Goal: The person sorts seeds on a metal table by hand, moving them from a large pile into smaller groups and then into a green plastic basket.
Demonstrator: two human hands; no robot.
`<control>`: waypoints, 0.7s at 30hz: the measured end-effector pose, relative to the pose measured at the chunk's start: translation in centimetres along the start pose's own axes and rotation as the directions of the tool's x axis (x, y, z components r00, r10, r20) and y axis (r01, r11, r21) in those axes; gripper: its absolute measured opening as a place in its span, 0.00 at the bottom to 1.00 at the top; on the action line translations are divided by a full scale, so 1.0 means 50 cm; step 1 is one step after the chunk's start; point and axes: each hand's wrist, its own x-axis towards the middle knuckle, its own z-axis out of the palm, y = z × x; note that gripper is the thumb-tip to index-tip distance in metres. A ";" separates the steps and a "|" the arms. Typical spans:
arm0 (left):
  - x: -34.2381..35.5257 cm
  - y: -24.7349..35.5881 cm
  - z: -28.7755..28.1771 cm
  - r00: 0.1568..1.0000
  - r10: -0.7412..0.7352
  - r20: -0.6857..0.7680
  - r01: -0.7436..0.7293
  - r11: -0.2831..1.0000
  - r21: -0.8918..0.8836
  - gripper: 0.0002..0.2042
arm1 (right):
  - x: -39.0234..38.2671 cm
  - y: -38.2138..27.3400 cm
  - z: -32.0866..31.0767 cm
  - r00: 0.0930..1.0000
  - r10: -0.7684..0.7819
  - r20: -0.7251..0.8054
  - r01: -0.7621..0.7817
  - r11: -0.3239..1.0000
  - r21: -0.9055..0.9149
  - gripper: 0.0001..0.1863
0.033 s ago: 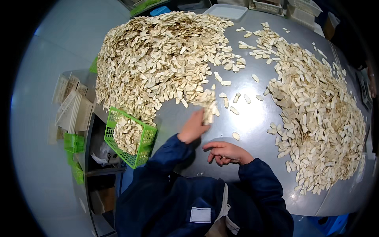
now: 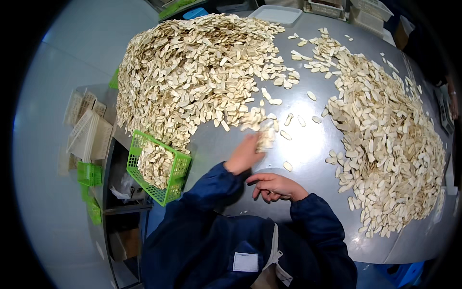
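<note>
Pale, elongated dried slices form a large pile (image 2: 187,72) at the far left of the metal table (image 2: 308,149). My left hand (image 2: 244,155) is at the near edge of that pile, its fingers against a small cluster of slices (image 2: 266,137). Motion blurs the cluster and the fingertips, so their grip is unclear. Just right of it, my right hand (image 2: 276,187) hovers low over the table, index finger stretched out and the other fingers loosely curled, with no slice visible in it. A few single slices (image 2: 287,166) lie scattered beyond my right hand.
A second big pile of slices (image 2: 385,149) covers the table's right side. At the left edge a green basket (image 2: 179,176) stands tilted, partly filled with slices. White baskets (image 2: 94,135) are stacked lower left. A white tray lid (image 2: 275,14) lies at the far edge.
My left hand has slid a little to the right, and the cluster of slices at its fingers has shifted right with it. My right hand stays nearly still.
</note>
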 end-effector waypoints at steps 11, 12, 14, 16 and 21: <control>0.293 -0.043 -0.056 0.955 -0.094 -0.282 0.150 0.971 0.185 0.13 | -0.018 -0.006 -0.025 0.981 -0.164 -0.101 0.172 0.982 0.076 0.17; 0.308 -0.048 -0.057 0.964 -0.073 -0.256 0.142 0.954 0.264 0.14 | -0.020 -0.009 -0.026 0.984 -0.158 -0.080 0.164 0.984 0.077 0.17; 0.324 -0.050 -0.062 0.983 -0.055 -0.173 0.090 0.976 0.199 0.14 | -0.034 -0.015 -0.023 0.982 -0.131 -0.136 0.145 0.985 0.098 0.19; 0.330 -0.056 -0.059 0.984 -0.095 -0.148 0.117 0.982 0.151 0.12 | -0.048 -0.020 -0.031 0.940 -0.152 -0.307 0.201 0.971 0.134 0.21; 0.297 -0.047 -0.061 0.985 -0.106 -0.139 0.111 0.994 0.023 0.08 | -0.077 -0.034 -0.109 0.514 -0.560 -0.650 0.744 0.668 0.013 0.20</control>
